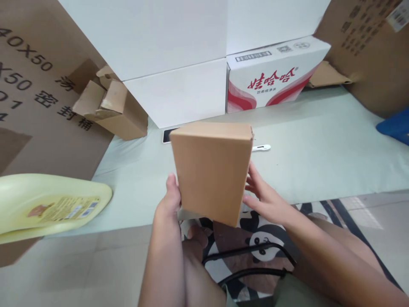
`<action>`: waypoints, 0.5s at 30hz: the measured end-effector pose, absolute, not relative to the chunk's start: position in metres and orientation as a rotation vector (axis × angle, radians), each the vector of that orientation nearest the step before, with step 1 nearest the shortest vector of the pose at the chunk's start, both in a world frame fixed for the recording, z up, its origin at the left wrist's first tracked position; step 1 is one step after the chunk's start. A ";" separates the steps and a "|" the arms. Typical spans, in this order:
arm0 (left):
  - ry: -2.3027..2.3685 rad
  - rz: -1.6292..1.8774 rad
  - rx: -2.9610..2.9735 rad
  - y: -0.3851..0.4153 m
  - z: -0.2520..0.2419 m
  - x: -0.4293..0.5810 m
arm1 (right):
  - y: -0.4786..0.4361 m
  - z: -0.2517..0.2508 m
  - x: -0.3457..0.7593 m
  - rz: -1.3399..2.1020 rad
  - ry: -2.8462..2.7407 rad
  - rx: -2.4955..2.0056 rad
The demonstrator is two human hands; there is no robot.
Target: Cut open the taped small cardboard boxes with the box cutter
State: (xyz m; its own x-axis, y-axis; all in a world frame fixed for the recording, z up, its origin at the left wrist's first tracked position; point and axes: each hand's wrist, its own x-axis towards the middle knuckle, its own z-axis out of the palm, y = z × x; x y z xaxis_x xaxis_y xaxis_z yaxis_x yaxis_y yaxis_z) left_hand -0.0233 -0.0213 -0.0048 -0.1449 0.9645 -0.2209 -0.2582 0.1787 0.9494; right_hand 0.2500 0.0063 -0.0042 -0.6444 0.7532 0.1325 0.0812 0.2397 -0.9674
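A small plain brown cardboard box [211, 170] is held up in the middle of the view, tilted, above my lap. My left hand [169, 200] grips its lower left edge, thumb on the near face and fingers hidden behind. My right hand [263, 196] rests against its lower right side with fingers stretched along the box. The box's flaps look closed on the faces I can see.
A pale green table [319, 145] lies ahead with a white pen-like tool [261, 148] and a phone [168, 135] partly behind the box. White cartons [179, 64], a red-and-white printed carton [271, 76], brown cardboard boxes [108, 106], a yellow bottle [47, 204] at left, a blue object [394, 125] at right.
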 end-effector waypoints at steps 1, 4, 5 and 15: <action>1.135 1.250 0.829 -0.024 -0.001 -0.022 | 0.006 -0.004 0.249 1.517 -1.904 -0.743; 1.013 1.234 0.894 -0.030 0.012 -0.020 | 0.014 -0.007 0.252 1.547 -1.954 -0.707; 1.023 1.271 0.889 -0.031 0.016 -0.021 | 0.020 -0.010 0.255 1.458 -1.993 -0.746; 0.917 1.453 0.529 -0.042 0.003 -0.039 | 0.100 -0.051 0.267 0.226 -2.324 -1.661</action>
State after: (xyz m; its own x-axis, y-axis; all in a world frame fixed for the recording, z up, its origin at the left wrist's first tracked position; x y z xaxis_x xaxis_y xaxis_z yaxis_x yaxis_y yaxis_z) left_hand -0.0387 -0.0416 0.0026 -0.1192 0.9714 -0.2053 -0.6037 0.0932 0.7917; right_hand 0.2669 0.1002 -0.0513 -0.3031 0.9439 0.1314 0.9008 0.3287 -0.2838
